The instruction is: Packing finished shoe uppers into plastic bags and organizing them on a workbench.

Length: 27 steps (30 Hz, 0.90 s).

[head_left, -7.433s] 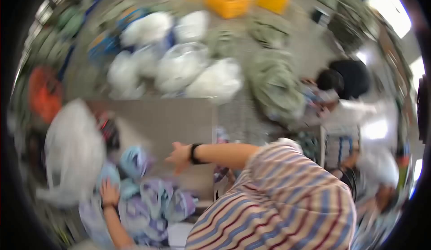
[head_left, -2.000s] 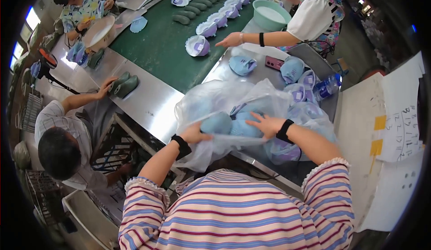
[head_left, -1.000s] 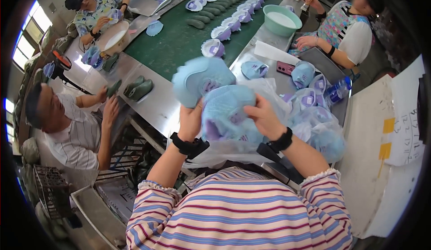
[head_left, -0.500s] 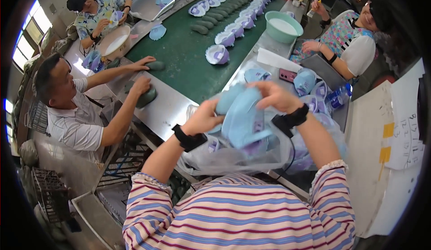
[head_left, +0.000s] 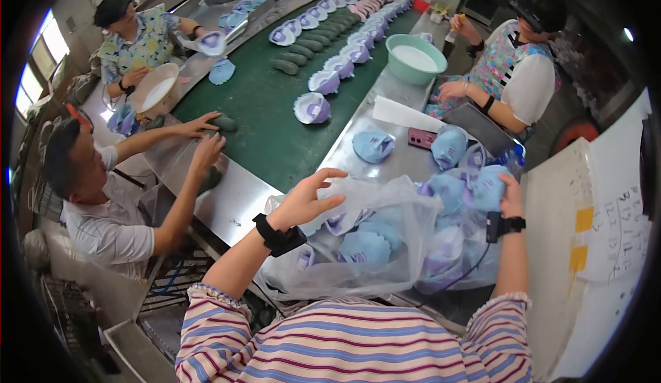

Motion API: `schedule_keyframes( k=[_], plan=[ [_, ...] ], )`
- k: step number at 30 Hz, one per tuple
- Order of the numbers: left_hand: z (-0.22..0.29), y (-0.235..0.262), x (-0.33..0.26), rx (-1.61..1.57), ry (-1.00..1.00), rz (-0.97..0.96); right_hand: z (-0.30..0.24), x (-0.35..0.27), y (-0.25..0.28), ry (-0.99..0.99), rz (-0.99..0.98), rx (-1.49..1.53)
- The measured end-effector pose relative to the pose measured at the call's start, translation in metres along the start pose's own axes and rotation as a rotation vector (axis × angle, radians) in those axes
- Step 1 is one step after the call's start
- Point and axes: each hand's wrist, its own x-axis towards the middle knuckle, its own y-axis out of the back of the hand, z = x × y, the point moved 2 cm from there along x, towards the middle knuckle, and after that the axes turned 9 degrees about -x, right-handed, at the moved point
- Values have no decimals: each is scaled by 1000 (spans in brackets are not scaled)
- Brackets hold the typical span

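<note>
A clear plastic bag (head_left: 385, 259) lies on the metal table (head_left: 234, 204) in front of me, with several blue and lavender shoe uppers (head_left: 365, 249) inside. My left hand (head_left: 310, 197) hovers over the bag's near-left rim, fingers spread, fingertips touching the plastic. My right hand (head_left: 511, 196) is stretched out to the right, against a pale blue upper (head_left: 487, 185) on top of a pile of uppers (head_left: 454, 190) beside the bag. Its fingers curl on that piece. Both wrists wear black bands.
A green conveyor belt (head_left: 268, 121) carries rows of blue uppers (head_left: 311, 108) and dark green soles (head_left: 296, 56). A teal basin (head_left: 416, 56), a pink phone (head_left: 421, 139) and white sheets (head_left: 609, 218) lie nearby. Seated people work at left (head_left: 103, 197), far left (head_left: 138, 39) and right (head_left: 513, 73).
Half a second ago both hands held a bunch of blue uppers raised over the bag. Now the bunch is down; my left hand has let go and my right has swung out right.
</note>
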Motion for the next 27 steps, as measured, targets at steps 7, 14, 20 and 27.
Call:
schedule_keyframes(
  k=[7,14,20,27],
  plan=[
    [44,-51,4,-503,86,-139,-3,-72,-269,387,-578,-355],
    [-53,125,-42,-947,121,758,54,-116,-280,23,-1025,-755],
    [-109,200,-3,-771,426,893,119,-126,-233,183,-1087,-1404],
    [7,278,59,-293,66,909,103,-89,-204,279,-602,-1304]
  ],
)
